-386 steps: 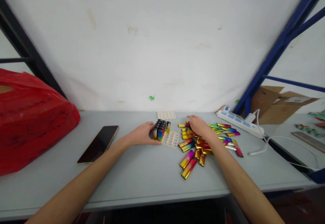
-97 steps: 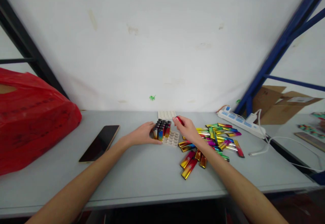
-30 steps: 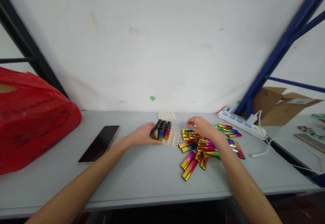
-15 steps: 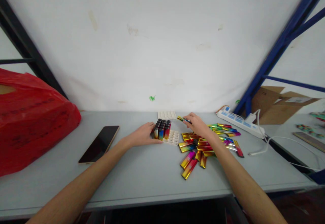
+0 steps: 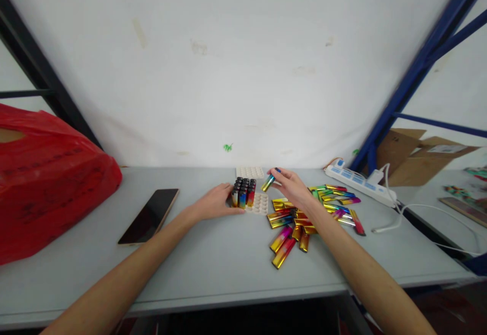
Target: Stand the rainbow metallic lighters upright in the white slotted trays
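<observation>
Several shiny lighters with black tops (image 5: 242,193) stand upright in the left part of a white tray with round cups (image 5: 260,203). My left hand (image 5: 217,202) lies around the left side of this group, thumb in front and fingers behind, touching it. My right hand (image 5: 286,182) pinches one blue and gold lighter (image 5: 270,179), tilted with its gold end down, above and right of the tray's bare cups. A loose pile of metallic coloured lighters (image 5: 300,218) lies under and beside my right forearm.
A second white tray (image 5: 249,173) lies by the wall. A black phone (image 5: 149,216) and a red plastic bag (image 5: 53,178) are on the left. A white power strip (image 5: 359,185) with cables lies at the right, near an open cardboard box (image 5: 422,157).
The lighter in my right hand has turned from nearly level to steeply tilted, its gold end now lower and nearer the tray. My left hand has hardly moved.
</observation>
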### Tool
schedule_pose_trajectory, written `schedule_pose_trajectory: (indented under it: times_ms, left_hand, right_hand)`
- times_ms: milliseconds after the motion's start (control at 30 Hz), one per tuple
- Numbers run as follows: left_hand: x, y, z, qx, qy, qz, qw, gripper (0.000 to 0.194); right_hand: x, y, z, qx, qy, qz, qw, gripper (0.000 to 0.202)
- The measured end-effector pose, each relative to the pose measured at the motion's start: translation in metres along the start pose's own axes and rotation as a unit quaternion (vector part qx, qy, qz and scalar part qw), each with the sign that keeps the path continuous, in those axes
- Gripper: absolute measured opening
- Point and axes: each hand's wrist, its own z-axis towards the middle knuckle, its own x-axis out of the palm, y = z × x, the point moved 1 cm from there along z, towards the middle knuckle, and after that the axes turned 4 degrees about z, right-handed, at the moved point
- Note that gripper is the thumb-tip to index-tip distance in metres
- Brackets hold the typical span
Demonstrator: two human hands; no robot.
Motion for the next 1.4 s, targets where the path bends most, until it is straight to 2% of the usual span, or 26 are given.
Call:
schedule_pose_trajectory:
  times_ms: [167,367,467,633,800,933,1100,1267,1400]
  left_hand:
    - [-0.001,-0.001,0.0,-0.005,0.011,0.009,1.0,0.074]
    - [-0.002,-0.002,0.001,-0.01,0.015,0.009,1.0,0.073]
    - [-0.003,-0.003,0.0,-0.013,0.015,0.005,1.0,0.074]
    - [-0.003,-0.004,0.0,-0.009,0.012,0.003,1.0,0.071]
    - [-0.003,-0.004,0.0,-0.002,0.008,-0.008,1.0,0.069]
    - [-0.003,-0.004,0.0,-0.003,0.007,-0.007,1.0,0.07]
    - [-0.002,-0.003,0.0,-0.012,0.013,0.013,1.0,0.071]
    - [-0.002,-0.002,0.0,-0.001,0.009,0.003,1.0,0.069]
    - [-0.002,-0.002,-0.001,-0.005,0.011,0.004,1.0,0.069]
  right_hand:
    - [0.006,0.006,-0.006,0.009,0.063,-0.007,0.998,0.042]
    - [0.008,-0.004,-0.005,-0.011,0.073,-0.098,0.992,0.045]
    - [0.011,-0.009,-0.004,-0.02,0.053,-0.199,0.978,0.049]
    - [0.022,-0.007,-0.009,-0.102,-0.029,-0.366,0.924,0.053]
    - [0.031,-0.004,-0.015,-0.126,-0.032,-0.398,0.908,0.039]
    - [0.033,-0.001,-0.016,-0.142,-0.04,-0.42,0.896,0.041]
    - [0.031,0.005,-0.018,-0.161,0.019,-0.428,0.889,0.038]
    - [0.032,0.013,-0.021,-0.234,0.085,-0.505,0.826,0.043]
    - [0.034,0.015,-0.022,-0.183,0.122,-0.528,0.82,0.043]
